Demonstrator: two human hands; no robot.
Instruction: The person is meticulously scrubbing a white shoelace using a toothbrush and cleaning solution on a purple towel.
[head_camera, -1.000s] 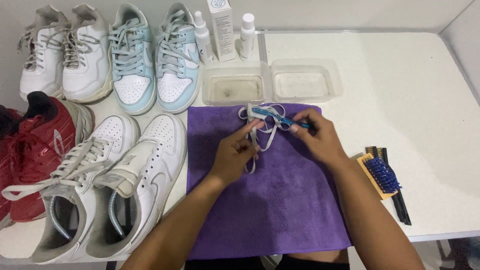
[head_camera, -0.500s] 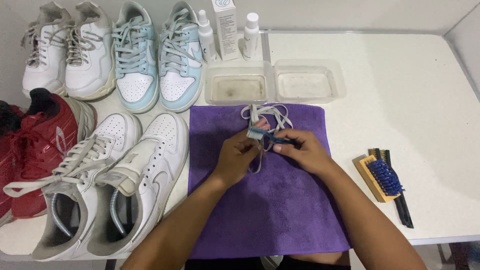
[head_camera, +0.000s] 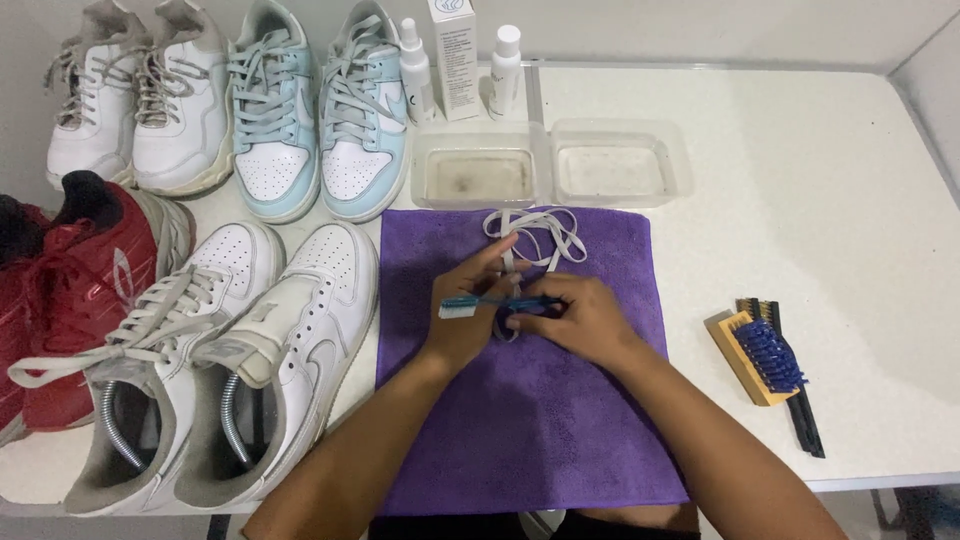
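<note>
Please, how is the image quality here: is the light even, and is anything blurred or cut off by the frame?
Head view: the light is soft and even, with only faint shadows beside the white shoes; the left hand, right hand and toothbrush look slightly soft; the purple towel is sharp; the red shoes are cut off at the left edge.

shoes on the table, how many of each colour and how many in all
white shoes: 4
pale blue and white shoes: 2
red shoes: 2, the leftmost cut off by the frame edge
total: 8
</note>
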